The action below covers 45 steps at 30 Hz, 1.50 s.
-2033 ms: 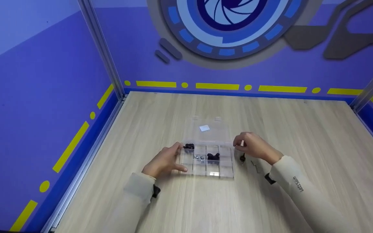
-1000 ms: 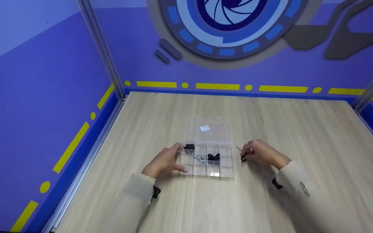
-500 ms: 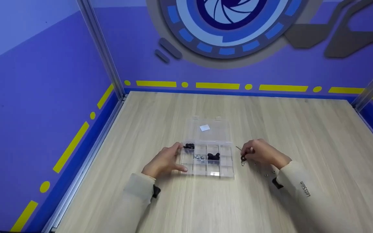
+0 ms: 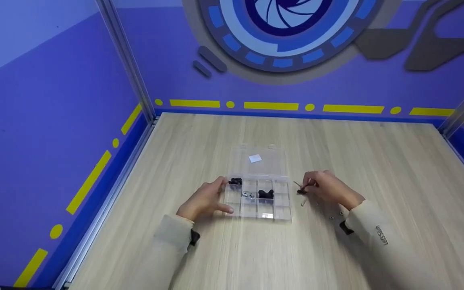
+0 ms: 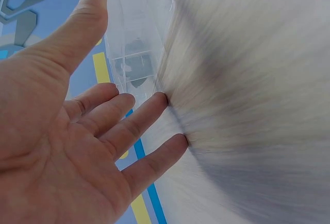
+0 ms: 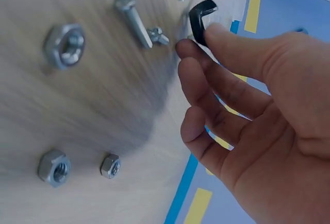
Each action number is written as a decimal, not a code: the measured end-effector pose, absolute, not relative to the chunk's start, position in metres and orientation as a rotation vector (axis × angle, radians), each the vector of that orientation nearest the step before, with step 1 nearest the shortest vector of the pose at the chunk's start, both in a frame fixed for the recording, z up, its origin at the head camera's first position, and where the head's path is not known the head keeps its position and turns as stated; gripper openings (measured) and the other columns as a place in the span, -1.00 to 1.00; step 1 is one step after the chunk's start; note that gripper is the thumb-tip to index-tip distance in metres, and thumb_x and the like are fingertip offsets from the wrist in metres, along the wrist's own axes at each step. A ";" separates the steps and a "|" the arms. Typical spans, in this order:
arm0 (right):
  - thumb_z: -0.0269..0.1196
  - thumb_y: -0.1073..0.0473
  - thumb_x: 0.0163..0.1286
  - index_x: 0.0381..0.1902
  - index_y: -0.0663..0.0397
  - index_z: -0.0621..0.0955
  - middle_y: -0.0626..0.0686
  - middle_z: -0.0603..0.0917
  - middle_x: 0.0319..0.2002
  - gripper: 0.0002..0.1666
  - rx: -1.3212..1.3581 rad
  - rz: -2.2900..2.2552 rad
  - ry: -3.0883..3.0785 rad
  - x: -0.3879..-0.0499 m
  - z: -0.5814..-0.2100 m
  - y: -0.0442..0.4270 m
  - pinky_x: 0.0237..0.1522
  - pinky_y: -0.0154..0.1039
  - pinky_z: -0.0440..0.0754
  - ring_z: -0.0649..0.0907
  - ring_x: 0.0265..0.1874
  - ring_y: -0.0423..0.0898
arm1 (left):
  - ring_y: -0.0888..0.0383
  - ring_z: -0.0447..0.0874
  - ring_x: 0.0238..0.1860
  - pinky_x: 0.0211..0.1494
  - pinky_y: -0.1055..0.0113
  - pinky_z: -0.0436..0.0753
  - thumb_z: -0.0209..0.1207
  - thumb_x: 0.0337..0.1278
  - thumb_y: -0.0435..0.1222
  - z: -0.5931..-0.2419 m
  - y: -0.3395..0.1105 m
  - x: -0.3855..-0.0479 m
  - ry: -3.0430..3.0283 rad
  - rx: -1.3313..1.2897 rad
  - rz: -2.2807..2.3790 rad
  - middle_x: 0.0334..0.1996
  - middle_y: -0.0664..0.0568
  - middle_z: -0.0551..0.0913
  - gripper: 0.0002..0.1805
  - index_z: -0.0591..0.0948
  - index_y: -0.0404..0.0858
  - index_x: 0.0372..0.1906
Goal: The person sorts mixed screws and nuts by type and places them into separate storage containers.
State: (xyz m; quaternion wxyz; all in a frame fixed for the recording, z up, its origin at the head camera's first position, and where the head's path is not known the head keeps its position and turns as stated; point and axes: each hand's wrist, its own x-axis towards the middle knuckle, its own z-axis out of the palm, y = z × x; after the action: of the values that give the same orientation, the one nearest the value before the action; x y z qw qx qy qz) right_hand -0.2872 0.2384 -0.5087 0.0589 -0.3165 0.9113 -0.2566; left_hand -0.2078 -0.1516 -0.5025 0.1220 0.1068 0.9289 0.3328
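My left hand (image 4: pixel 206 201) rests at the left side of a clear compartment box (image 4: pixel 249 210). Its fingers are spread and fairly straight in the left wrist view, with fingertips (image 5: pixel 178 144) low beside the box's edge. To the right of the box, my right hand (image 4: pixel 330 189) pinches a small black bent piece (image 6: pixel 198 23) between thumb and forefinger, just over the table. Below that hand lie a bolt (image 6: pixel 135 22), a smaller screw (image 6: pixel 158 36) and hex nuts (image 6: pixel 54 168). A thin metal piece (image 4: pixel 297 184) lies between the hand and the box.
The box's clear lid (image 4: pixel 268 169) lies folded back, with a white label (image 4: pixel 255 158). Compartments hold black parts (image 4: pixel 235 181), small shiny metal parts (image 4: pixel 248 195) and a larger black piece (image 4: pixel 266 194). Purple walls (image 4: pixel 54 121) bound the wooden table (image 4: pixel 216 257).
My right hand has moved away from the box's right edge and down to the black piece, which it now holds, shifted slightly upward; a screw shows below it. The left hand stays put.
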 end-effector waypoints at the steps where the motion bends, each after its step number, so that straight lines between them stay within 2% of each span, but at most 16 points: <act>1: 0.35 0.38 0.39 -0.30 0.08 0.68 -0.02 0.77 -0.31 -0.89 -0.952 -0.799 2.760 -0.288 -0.508 0.239 -0.33 -0.23 0.65 0.73 -0.32 -0.13 | -0.11 0.54 0.19 0.25 -0.05 0.55 0.62 -0.13 -0.12 -0.502 -0.152 -0.208 2.716 0.313 0.967 0.18 -0.17 0.59 -0.16 0.44 -0.20 0.27; 6: 0.31 0.37 0.43 -0.27 0.07 0.64 0.02 0.78 -0.29 -0.89 -0.937 -0.904 2.745 -0.289 -0.505 0.243 -0.37 -0.24 0.65 0.74 -0.30 -0.09 | -0.17 0.52 0.25 0.31 -0.10 0.52 0.62 -0.15 -0.09 -0.503 -0.152 -0.208 2.728 0.303 0.958 0.22 -0.17 0.59 -0.12 0.44 -0.18 0.31; 13: 0.34 0.36 0.40 -0.25 0.03 0.73 -0.06 0.74 -0.30 -0.88 -0.970 -0.957 2.792 -0.291 -0.500 0.243 -0.29 -0.22 0.65 0.67 -0.34 -0.13 | -0.17 0.53 0.25 0.30 -0.09 0.54 0.63 -0.17 -0.07 -0.503 -0.152 -0.209 2.729 0.302 0.956 0.21 -0.18 0.60 -0.11 0.44 -0.18 0.30; 26: 0.43 0.29 0.34 -0.20 0.04 0.81 -0.04 0.80 -0.24 -0.90 -0.993 -1.046 2.767 -0.295 -0.479 0.218 -0.36 -0.31 0.65 0.69 -0.38 -0.13 | -0.18 0.49 0.27 0.31 -0.12 0.51 0.63 -0.14 -0.08 -0.503 -0.152 -0.208 2.717 0.286 0.962 0.21 -0.15 0.58 -0.12 0.44 -0.16 0.32; 31: 0.38 0.17 0.43 -0.19 0.04 0.82 -0.05 0.79 -0.26 -0.88 -1.007 -1.074 2.760 -0.295 -0.472 0.202 -0.45 -0.34 0.64 0.70 -0.44 -0.12 | -0.15 0.52 0.26 0.30 -0.08 0.53 0.62 -0.13 -0.10 -0.503 -0.153 -0.208 2.718 0.295 0.954 0.22 -0.16 0.58 -0.12 0.43 -0.17 0.32; 37: 0.33 0.17 0.48 -0.17 0.06 0.82 -0.02 0.77 -0.25 -0.84 -1.014 -1.126 2.721 -0.294 -0.468 0.180 -0.56 -0.32 0.60 0.72 -0.51 0.01 | -0.14 0.54 0.26 0.28 -0.06 0.56 0.61 -0.12 -0.11 -0.503 -0.152 -0.208 2.713 0.306 0.967 0.23 -0.19 0.58 -0.11 0.42 -0.19 0.34; 45: 0.34 0.19 0.47 -0.17 0.06 0.83 -0.03 0.79 -0.22 -0.85 -1.123 -1.136 2.697 -0.295 -0.467 0.152 -0.41 -0.31 0.68 0.70 -0.44 -0.14 | -0.20 0.47 0.33 0.36 -0.10 0.50 0.61 -0.10 -0.11 -0.502 -0.153 -0.206 2.708 0.304 0.985 0.29 -0.20 0.55 -0.08 0.41 -0.20 0.38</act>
State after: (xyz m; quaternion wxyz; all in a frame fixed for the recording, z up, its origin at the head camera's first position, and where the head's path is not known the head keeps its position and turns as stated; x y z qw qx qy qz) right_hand -0.2951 0.1523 -0.4666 0.0037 -0.3581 0.8605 -0.3623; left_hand -0.2064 -0.1525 -0.5016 0.1218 0.1043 0.9276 0.3375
